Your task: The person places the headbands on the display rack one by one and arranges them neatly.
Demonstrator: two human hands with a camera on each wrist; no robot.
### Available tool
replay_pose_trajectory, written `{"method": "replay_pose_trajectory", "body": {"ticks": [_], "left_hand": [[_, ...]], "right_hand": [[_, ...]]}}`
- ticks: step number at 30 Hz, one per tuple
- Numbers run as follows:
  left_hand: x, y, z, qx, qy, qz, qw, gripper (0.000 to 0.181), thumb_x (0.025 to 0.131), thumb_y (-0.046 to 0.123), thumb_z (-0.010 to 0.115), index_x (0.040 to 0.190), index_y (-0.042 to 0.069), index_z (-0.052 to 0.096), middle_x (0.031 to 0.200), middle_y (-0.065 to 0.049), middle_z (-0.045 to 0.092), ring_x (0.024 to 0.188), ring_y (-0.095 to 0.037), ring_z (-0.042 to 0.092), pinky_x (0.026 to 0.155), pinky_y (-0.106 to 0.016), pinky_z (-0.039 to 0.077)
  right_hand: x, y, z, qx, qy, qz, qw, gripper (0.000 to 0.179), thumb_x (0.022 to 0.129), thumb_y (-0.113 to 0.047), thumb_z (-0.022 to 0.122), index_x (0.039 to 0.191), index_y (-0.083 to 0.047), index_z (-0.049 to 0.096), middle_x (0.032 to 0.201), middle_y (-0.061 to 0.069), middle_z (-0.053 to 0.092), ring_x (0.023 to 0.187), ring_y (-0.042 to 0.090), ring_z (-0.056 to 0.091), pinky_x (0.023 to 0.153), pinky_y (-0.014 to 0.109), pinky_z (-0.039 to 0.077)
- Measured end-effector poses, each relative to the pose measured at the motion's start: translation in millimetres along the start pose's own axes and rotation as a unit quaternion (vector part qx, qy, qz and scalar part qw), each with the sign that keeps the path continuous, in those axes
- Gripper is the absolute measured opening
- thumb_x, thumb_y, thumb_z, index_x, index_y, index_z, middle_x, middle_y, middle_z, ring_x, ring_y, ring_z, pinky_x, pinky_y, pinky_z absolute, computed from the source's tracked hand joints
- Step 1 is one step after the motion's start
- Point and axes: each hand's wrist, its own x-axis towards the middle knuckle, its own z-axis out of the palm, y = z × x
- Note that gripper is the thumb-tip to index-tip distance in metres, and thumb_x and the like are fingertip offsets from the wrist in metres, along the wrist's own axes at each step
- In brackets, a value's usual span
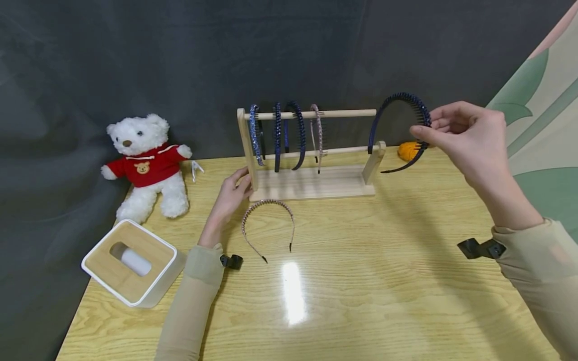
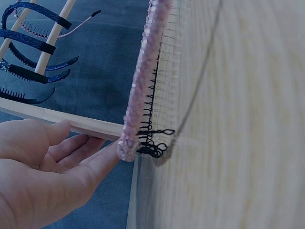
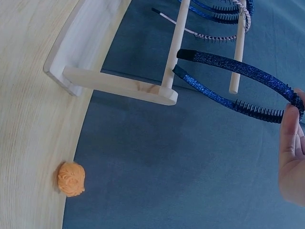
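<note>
My right hand (image 1: 474, 133) pinches a dark blue toothed headband (image 1: 402, 95) by its curved side, between thumb and fingers. The headband is up in the air at the right end of a wooden headband rack (image 1: 311, 189); its open ends point toward the rods in the right wrist view. At the rack's left end, my left hand (image 1: 232, 193) holds the upright (image 2: 95, 126), thumb on one face and fingers behind. Several headbands, blue glitter, dark blue and a pink one (image 1: 319, 135), hang on the rack. A pink beaded headband (image 1: 271, 201) lies on the table in front.
To the left sits a white teddy bear (image 1: 142, 170) in a red sweater, with a small white clip (image 1: 196, 169) beside it. Nearer stands a tissue box (image 1: 101, 268) with a wooden lid. Behind the right hand is a small orange object (image 3: 71, 179) near the table's back edge.
</note>
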Motion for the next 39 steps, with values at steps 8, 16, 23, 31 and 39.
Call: {"method": "replay_pose_trajectory", "body": {"ticks": [8,16,23,31,39], "left_hand": [[0.2,-0.3,-1.4,-0.002,-0.001,0.003,1.0,0.049,0.118,0.013,0.042,0.164,-0.002,0.038,0.165,-0.026,0.037,0.142,-0.045,0.05,0.118,-0.042,0.049],[1.8,-1.1,-1.7,-0.003,-0.002,0.003,1.0,0.049,0.118,0.014,0.042,0.164,-0.002,0.038,0.165,-0.026,0.037,0.142,-0.045,0.051,0.117,-0.041,0.049],[1.5,-1.8,-1.4,-0.006,0.001,0.006,1.0,0.048,0.118,0.013,0.042,0.163,-0.004,0.038,0.165,-0.027,0.037,0.141,-0.046,0.051,0.117,-0.042,0.05],[2.2,-3.0,-1.2,-0.001,0.002,0.005,1.0,0.048,0.118,0.013,0.042,0.163,-0.002,0.038,0.164,-0.025,0.038,0.141,-0.045,0.052,0.116,-0.04,0.051],[2.6,-2.8,-0.3,0.004,0.004,0.003,1.0,0.048,0.118,0.013,0.042,0.164,-0.002,0.038,0.162,-0.027,0.04,0.141,-0.045,0.052,0.116,-0.039,0.051]], "right_hand": [[7.1,-2,8,0.004,0.005,-0.016,0.9999,0.021,0.085,-0.01,0.093,0.101,-0.008,0.079,0.079,-0.011,0.072,0.068,0.005,0.066,0.06,0.011,0.053],[12.9,-5,15,0.002,0.011,-0.033,0.9994,0.022,0.085,-0.011,0.093,0.102,-0.006,0.08,0.079,-0.011,0.072,0.07,0.005,0.065,0.062,0.012,0.054],[16.7,-9,23,0.005,0.004,-0.048,0.9988,0.023,0.085,-0.01,0.093,0.101,-0.004,0.079,0.081,-0.01,0.073,0.07,0.006,0.065,0.063,0.012,0.054],[19.8,-12,33,0.007,0.004,-0.05,0.9987,0.024,0.083,-0.012,0.095,0.1,-0.005,0.079,0.081,-0.011,0.073,0.07,0.006,0.065,0.063,0.012,0.055],[22.2,-14,47,0.011,0.001,-0.065,0.9978,0.026,0.083,-0.014,0.095,0.1,-0.005,0.078,0.081,-0.009,0.073,0.07,0.007,0.065,0.066,0.014,0.056]]}}
